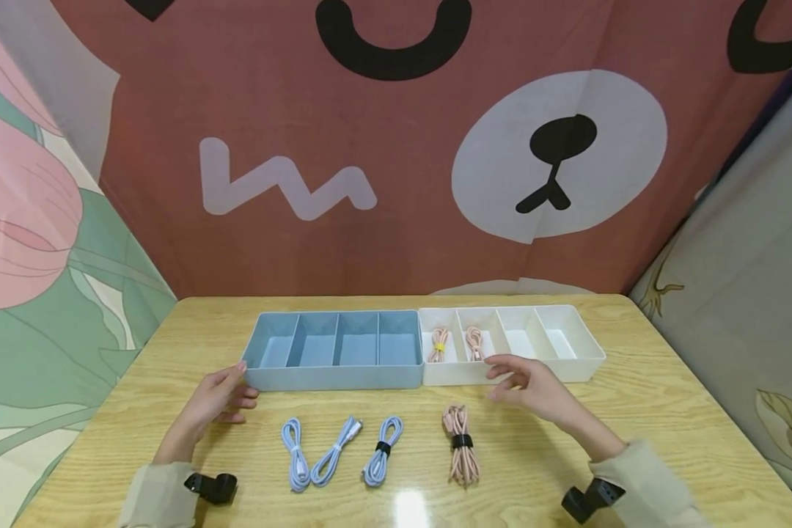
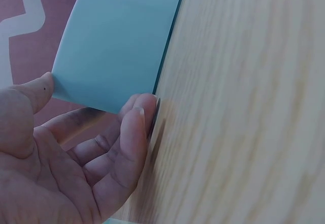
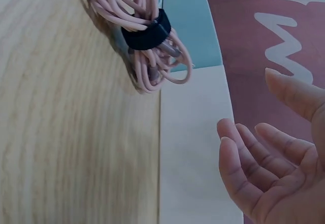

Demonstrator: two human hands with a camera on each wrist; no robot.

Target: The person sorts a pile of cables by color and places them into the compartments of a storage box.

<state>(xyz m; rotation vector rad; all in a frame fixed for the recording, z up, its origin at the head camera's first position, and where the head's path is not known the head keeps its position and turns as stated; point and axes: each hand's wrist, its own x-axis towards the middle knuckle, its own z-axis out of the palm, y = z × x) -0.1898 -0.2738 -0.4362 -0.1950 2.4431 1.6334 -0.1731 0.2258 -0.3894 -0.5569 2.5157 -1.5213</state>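
Note:
At the front left corner of the blue divided box (image 1: 333, 378), my left hand (image 1: 214, 407) rests its thumb against the edge, other fingers loosely bent beside the box. My right hand (image 1: 534, 389) hovers by the front wall of the white divided box (image 1: 501, 374), fingers relaxed and nothing held. Inside the white box, a pink cable with a yellow tie (image 1: 438, 345) lies in the leftmost compartment and another pink cable (image 1: 474, 343) in the second. A pink cable bundle with a black strap (image 1: 458, 447) lies on the table, left of my right hand.
Three light blue cable bundles lie before the blue box: a left one (image 1: 295, 455), a slanted middle one (image 1: 336, 451) and one with a black strap (image 1: 383, 451). The two boxes stand end to end on the wooden table (image 1: 257, 491). A printed curtain (image 1: 409, 249) hangs behind.

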